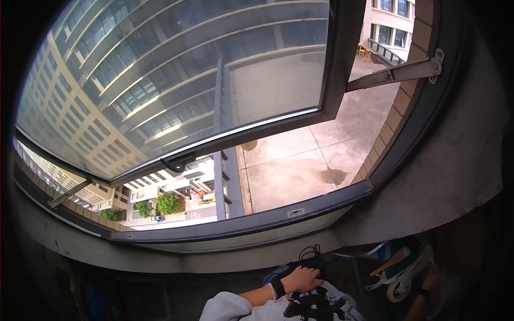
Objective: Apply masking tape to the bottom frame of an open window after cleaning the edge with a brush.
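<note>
My left hand (302,279) lies low in the middle of the view, under the window sill. Its forearm comes in from the lower left in a white sleeve (225,307), with a dark band (278,289) on the wrist. The fingers rest bent over a dark bag-like thing (310,258) with a black cord on top; whether they grip it is unclear. A white cloth with black print (318,306) lies just below the hand. My right hand is not visible.
A large window sash (176,80) is swung outward, with a black handle (178,160) on its lower rail and metal stays (396,74) at the sides. Below lie the dark frame (294,209) and grey sill wall (455,171). A teal and white shoe (401,267) sits at the lower right.
</note>
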Motion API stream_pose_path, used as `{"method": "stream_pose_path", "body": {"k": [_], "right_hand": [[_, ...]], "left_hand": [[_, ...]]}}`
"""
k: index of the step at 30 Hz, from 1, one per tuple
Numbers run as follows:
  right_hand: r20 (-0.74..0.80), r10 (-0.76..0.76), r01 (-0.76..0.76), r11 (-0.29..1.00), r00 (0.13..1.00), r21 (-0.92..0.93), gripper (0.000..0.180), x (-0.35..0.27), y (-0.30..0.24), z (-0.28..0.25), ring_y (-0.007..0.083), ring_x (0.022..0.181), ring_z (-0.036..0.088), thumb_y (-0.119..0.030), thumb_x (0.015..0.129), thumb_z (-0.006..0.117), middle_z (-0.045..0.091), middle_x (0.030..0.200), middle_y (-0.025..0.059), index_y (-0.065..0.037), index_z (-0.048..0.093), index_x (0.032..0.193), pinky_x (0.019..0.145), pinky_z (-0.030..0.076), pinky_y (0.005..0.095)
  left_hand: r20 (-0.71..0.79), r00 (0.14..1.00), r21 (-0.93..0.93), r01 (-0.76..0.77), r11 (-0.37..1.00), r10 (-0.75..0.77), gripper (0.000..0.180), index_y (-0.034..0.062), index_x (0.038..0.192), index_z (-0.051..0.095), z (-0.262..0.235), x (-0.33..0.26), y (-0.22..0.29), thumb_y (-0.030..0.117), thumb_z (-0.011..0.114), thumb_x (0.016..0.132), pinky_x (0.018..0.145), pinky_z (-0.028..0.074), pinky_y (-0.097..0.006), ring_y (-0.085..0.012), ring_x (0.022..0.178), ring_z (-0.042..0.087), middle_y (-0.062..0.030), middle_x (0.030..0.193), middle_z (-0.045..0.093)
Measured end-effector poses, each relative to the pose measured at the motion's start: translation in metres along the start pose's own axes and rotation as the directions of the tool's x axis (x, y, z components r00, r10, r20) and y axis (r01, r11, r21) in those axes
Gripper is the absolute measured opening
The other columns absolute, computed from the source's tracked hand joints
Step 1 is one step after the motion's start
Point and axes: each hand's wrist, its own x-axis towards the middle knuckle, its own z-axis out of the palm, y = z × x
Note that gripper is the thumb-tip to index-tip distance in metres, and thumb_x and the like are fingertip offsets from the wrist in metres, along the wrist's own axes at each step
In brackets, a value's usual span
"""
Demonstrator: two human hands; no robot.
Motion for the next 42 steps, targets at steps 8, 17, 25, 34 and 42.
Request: {"method": "stream_pose_path", "body": {"k": [8,17,25,34,42], "right_hand": [[-0.073,-0.077,0.085,0.991,0.994,0.105,0.029,0.015,0.003,0.039,0.031,0.097,0.055,-0.028,0.087,0.052,0.057,0.106,0.0175,-0.004,0.059,0.102,0.08,0.045,0.0375],[-0.125,-0.134,0.147,0.984,0.983,0.099,0.027,0.024,0.005,0.056,0.0313,0.085,0.058,-0.026,0.087,0.053,0.06,0.096,0.016,-0.005,0.057,0.104,0.071,0.046,0.0372],[-0.251,-0.182,0.215,0.971,0.951,0.109,0.026,0.032,-0.002,0.071,0.0315,0.076,0.061,-0.024,0.086,0.054,0.063,0.088,0.0147,-0.006,0.054,0.105,0.063,0.048,0.037],[0.038,-0.102,0.066,0.84,0.994,0.539,0.04,0.025,-0.036,0.02,0.0287,0.103,0.053,-0.027,0.089,0.051,0.054,0.112,0.021,0.001,0.05,0.117,0.089,0.041,0.0365],[-0.003,-0.06,0.028,0.417,0.998,0.909,0.031,-0.001,-0.144,-0.125,0.0222,0.088,0.05,-0.006,0.084,0.048,0.052,0.096,0.0102,0.001,0.049,0.114,0.082,0.039,0.03]], "left_hand": [[-0.058,0.994,-0.09,0.089,0.992,-0.095,0.04,0.0025,0.098,0.051,0.0,-0.02,-0.029,0.04,0.04,0.089,0.072,0.042,-0.043,-0.0345,0.084,0.056,-0.0166,0.086,0.058],[-0.141,0.975,-0.189,0.145,0.971,-0.173,0.037,0.0033,0.098,0.052,0.001,-0.042,-0.046,0.038,0.041,0.089,0.071,0.042,-0.044,-0.0349,0.082,0.057,-0.0166,0.086,0.058],[-0.096,0.986,-0.204,0.118,0.972,-0.14,0.039,0.0031,0.1,0.052,-0.008,-0.036,-0.046,0.039,0.04,0.089,0.074,0.041,-0.041,-0.0335,0.085,0.056,-0.0163,0.088,0.058],[-0.022,0.992,-0.189,0.119,0.975,-0.126,0.041,0.0022,0.102,0.052,-0.005,-0.038,-0.05,0.04,0.039,0.09,0.074,0.043,-0.042,-0.034,0.086,0.057,-0.0169,0.092,0.059],[-0.394,0.913,-0.373,-0.051,0.926,-0.109,0.028,0.0015,0.1,0.052,-0.02,-0.069,-0.055,0.026,0.043,0.091,0.069,0.045,-0.041,-0.0377,0.08,0.057,-0.0202,0.087,0.059]]}}
